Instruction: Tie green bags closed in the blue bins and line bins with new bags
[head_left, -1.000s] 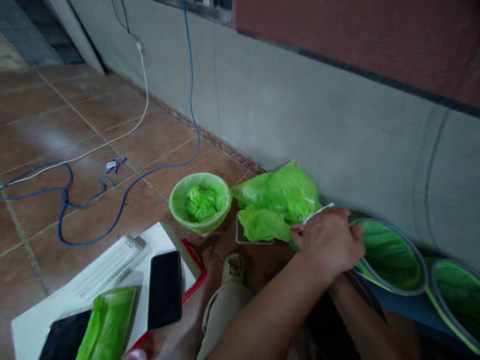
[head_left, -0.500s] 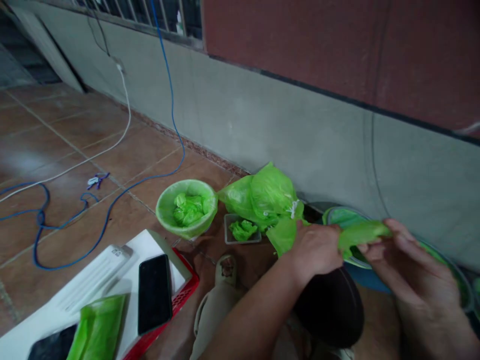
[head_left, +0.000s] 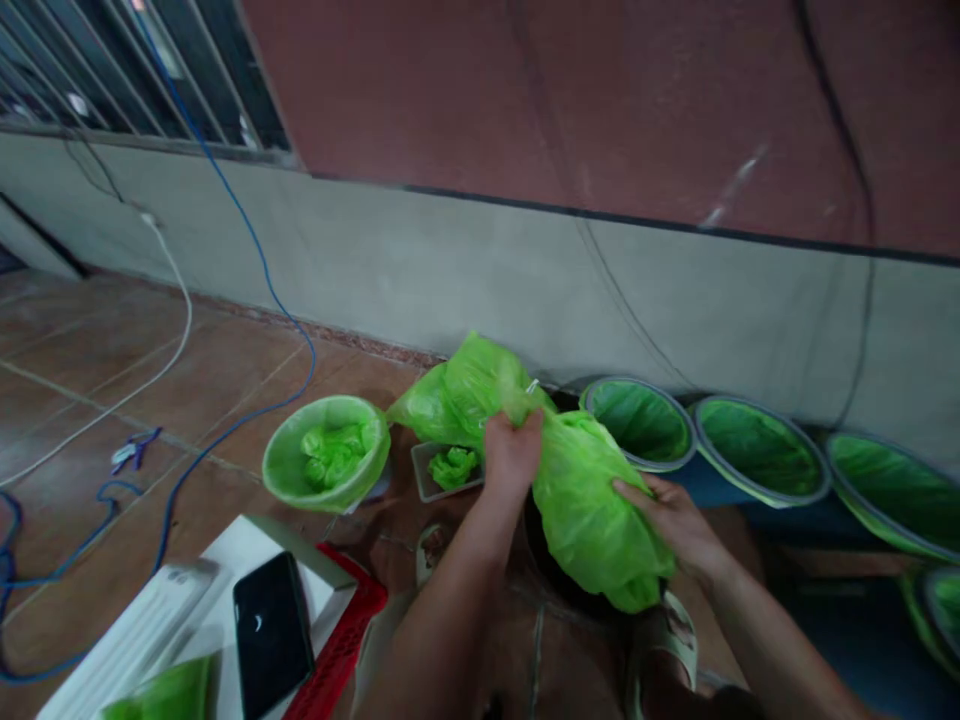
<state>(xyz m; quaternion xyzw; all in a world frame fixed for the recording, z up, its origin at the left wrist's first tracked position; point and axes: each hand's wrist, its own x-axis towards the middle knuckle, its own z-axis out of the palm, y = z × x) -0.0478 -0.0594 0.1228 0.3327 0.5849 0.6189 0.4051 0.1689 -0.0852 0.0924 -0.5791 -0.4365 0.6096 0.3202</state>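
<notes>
Near left, green packet (head_left: 161, 695) cut off by lower edge, phone (head_left: 274, 635) beside it. Lined bowl (head_left: 283, 475) next, then clear tray (head_left: 430, 490), its right end hidden behind left forearm. Left hand (head_left: 514, 455) comes up from near side, fist pinching gathered top of green bag (head_left: 592, 520); blurred plastic above fist. Bag sits mid-scene over dark container (head_left: 541, 550), mostly covered; can't tell if resting inside. Right hand (head_left: 675, 520) angles in from near right, fingers on bag's right side; pinch unclear. Lined bins (head_left: 761, 450) right, rightmost ones cut off.
</notes>
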